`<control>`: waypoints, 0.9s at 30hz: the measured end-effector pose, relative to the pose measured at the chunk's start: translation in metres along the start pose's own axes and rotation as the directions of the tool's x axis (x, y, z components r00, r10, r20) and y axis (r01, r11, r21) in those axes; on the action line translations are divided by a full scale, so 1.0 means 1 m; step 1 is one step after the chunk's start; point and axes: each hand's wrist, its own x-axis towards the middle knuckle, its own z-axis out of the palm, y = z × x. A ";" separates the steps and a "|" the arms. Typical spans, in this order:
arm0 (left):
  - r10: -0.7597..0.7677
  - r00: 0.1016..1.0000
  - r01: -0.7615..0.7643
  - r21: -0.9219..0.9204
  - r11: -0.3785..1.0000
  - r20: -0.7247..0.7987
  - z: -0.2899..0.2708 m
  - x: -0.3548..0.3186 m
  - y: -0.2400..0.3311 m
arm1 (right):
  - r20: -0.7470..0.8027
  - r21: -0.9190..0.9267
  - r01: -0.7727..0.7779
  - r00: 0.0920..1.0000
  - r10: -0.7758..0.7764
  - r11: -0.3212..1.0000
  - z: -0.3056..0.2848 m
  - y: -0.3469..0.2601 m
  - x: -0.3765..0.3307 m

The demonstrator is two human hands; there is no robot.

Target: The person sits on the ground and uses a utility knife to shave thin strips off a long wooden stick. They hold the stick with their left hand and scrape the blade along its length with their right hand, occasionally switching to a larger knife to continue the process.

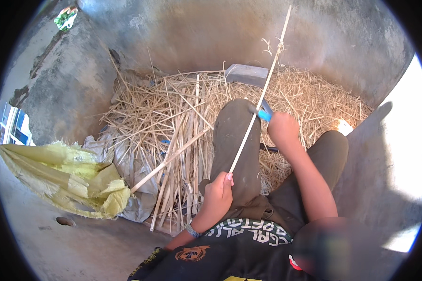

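Observation:
My left hand [219, 192] is closed round the lower end of a long pale bamboo strip [245, 139]. The strip slants up and away across my raised knee, with thin curled shavings [280, 46] clinging near its far end. My right hand [283, 129] makes a fist round a knife [264, 115] with a bright blue part and a greyish blade, which meets the strip beside the knee. Most of the knife's handle is hidden inside the fist.
Loose strips and shavings [309, 91] cover the ground ahead, with longer split strips [185, 159] to the left. A grey block [246, 75] lies among them near the wall [197, 37]. A torn yellow-green sack [75, 182] is at far left. A dark object [268, 148] lies between my legs.

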 end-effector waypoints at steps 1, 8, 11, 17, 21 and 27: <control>0.011 1.000 -0.011 -0.002 1.000 -0.008 0.003 -0.001 0.001 | 0.019 -0.009 -0.075 0.997 0.076 0.997 -0.004 0.008 0.008; -0.066 0.998 0.063 -0.106 0.992 -0.023 0.005 -0.003 -0.013 | 0.110 -0.055 0.220 0.971 -0.213 0.974 -0.011 -0.006 -0.032; -0.129 0.989 0.143 -0.287 0.947 0.069 0.003 -0.002 -0.026 | 0.126 -0.033 0.260 0.959 -0.254 0.965 -0.012 -0.011 -0.047; -0.287 0.898 0.435 -0.571 0.696 0.334 -0.009 0.004 -0.016 | 0.117 0.063 -0.030 0.993 0.022 0.998 -0.006 0.002 0.001; -0.317 0.853 0.517 -0.592 0.619 0.414 -0.017 0.007 -0.015 | 0.051 0.039 -0.044 0.998 0.042 0.998 -0.006 0.010 0.008; -0.305 0.859 0.510 -0.625 0.591 0.412 -0.016 0.005 -0.019 | 0.056 -0.059 0.266 0.963 -0.263 0.962 -0.003 -0.015 -0.062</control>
